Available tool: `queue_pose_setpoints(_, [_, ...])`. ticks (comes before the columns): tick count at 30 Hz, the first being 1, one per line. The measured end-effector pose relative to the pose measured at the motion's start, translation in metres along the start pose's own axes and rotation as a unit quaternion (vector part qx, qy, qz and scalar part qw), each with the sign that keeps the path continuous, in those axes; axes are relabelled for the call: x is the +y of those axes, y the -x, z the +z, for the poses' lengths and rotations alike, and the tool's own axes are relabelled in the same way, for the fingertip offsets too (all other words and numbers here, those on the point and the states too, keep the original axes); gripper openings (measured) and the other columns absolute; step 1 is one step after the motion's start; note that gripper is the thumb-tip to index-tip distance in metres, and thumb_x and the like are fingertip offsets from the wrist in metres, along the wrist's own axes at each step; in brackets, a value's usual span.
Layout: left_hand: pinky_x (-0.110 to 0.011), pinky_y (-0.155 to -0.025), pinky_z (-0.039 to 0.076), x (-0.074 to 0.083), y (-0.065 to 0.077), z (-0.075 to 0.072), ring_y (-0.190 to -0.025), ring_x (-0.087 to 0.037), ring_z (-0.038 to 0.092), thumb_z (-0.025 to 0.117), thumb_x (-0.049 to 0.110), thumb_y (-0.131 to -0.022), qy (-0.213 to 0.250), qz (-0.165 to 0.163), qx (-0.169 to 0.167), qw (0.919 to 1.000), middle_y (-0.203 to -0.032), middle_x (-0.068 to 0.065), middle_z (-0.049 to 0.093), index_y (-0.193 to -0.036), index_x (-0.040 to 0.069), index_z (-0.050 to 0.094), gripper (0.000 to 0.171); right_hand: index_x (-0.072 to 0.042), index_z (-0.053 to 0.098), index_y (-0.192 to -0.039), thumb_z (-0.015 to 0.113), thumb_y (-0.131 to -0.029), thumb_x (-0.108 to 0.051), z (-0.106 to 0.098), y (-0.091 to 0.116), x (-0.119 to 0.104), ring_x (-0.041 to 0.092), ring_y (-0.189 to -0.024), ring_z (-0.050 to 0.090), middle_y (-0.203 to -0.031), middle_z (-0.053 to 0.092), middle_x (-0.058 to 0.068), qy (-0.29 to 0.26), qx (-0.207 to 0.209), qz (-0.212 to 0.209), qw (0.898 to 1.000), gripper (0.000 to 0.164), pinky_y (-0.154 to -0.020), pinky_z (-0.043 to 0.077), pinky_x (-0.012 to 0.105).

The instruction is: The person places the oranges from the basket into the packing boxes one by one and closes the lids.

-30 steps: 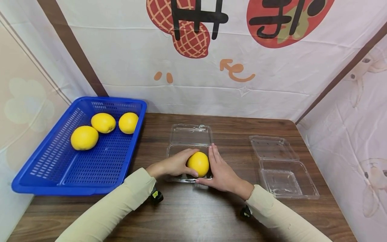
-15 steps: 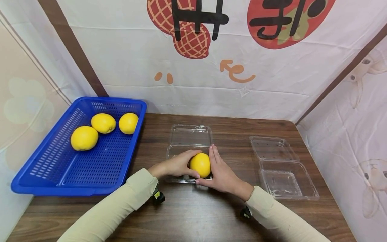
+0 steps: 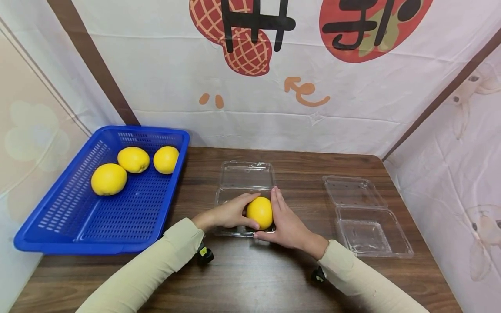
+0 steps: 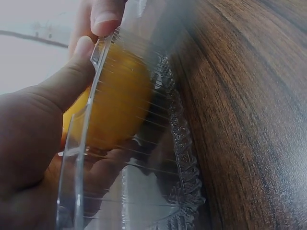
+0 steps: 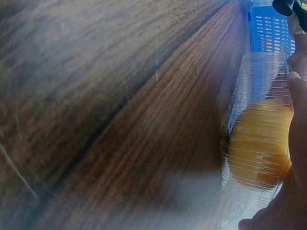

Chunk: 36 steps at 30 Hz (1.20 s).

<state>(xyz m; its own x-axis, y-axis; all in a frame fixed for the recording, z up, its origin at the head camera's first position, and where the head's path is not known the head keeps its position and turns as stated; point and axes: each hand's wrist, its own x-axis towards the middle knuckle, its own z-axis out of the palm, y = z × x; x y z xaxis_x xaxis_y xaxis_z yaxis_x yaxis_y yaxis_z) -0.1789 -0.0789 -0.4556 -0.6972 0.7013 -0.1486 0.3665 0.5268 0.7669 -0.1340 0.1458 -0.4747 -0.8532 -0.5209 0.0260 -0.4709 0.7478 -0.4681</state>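
A yellow citrus fruit (image 3: pixel 260 213) sits in the front right part of an open clear plastic clamshell box (image 3: pixel 250 175) at the table's middle. My left hand (image 3: pixel 231 212) grips it from the left, thumb in front and fingers behind. Straight fingers of my right hand (image 3: pixel 288 224) lie along the box's right side, its thumb at the front rim. Through the ribbed clear wall in the left wrist view, the fruit (image 4: pixel 120 98) shows low inside the box. The right wrist view has the same fruit (image 5: pixel 259 148) behind the wall, my right hand at the edge.
A blue perforated basket (image 3: pixel 94 246) stands at the left with 3 more yellow fruits (image 3: pixel 109 179) in it. On the right lies a second open clamshell box (image 3: pixel 364 234) on the wooden table (image 3: pixel 250 278). A printed cloth (image 3: pixel 250 126) hangs behind.
The fruit and my left hand have shifted slightly right inside the box, towards my right hand. Over the last half second hardly anything moves. My right hand stays in place.
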Motion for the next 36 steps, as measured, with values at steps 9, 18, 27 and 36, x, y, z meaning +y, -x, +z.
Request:
queue_pose_setpoints(9, [-0.041,-0.102,0.050,0.000,0.001,-0.005,-0.123,-0.029,0.054,0.077,0.029,-0.093,0.009,0.012,-0.005,0.9999,-0.145,-0.025,0.046,-0.155,-0.008,0.031,0.085,0.010,0.000,-0.158,0.074,-0.085,-0.063,-0.002,0.000,-0.001,0.038,-0.153,0.008,-0.165,-0.001,0.031,0.008,-0.007,-0.001,1.000,0.127,-0.117,0.029,0.052])
queue_pose_setpoints(18, [-0.047,-0.108,0.045,0.004,0.003,-0.009,-0.130,-0.033,0.051,0.074,0.030,-0.095,0.006,0.012,-0.001,0.9999,-0.148,-0.026,0.045,-0.155,-0.007,0.032,0.081,0.009,0.000,-0.158,0.073,-0.085,-0.063,-0.003,0.001,-0.002,0.037,-0.154,0.008,-0.166,-0.002,0.030,0.007,-0.012,0.001,1.000,0.126,-0.117,0.029,0.052])
queue_pose_setpoints(27, [-0.054,-0.117,0.031,0.015,0.007,-0.025,-0.143,-0.039,0.039,0.064,0.034,-0.102,-0.024,0.014,-0.002,0.9996,-0.156,-0.025,0.039,-0.154,-0.008,0.033,0.073,0.007,-0.002,-0.159,0.072,-0.086,-0.063,-0.002,0.001,0.000,0.035,-0.154,0.005,-0.166,-0.003,0.029,0.005,-0.016,0.001,1.000,0.125,-0.117,0.028,0.051])
queue_pose_setpoints(36, [-0.053,-0.117,0.033,0.033,0.018,-0.050,-0.144,-0.037,0.038,0.063,0.038,-0.102,-0.045,-0.004,-0.020,0.9988,-0.157,-0.024,0.037,-0.156,-0.004,0.032,0.075,0.009,0.000,-0.158,0.073,-0.085,-0.064,-0.002,0.001,-0.001,0.035,-0.154,0.006,-0.166,-0.002,0.029,0.010,-0.011,0.002,1.000,0.126,-0.117,0.028,0.051])
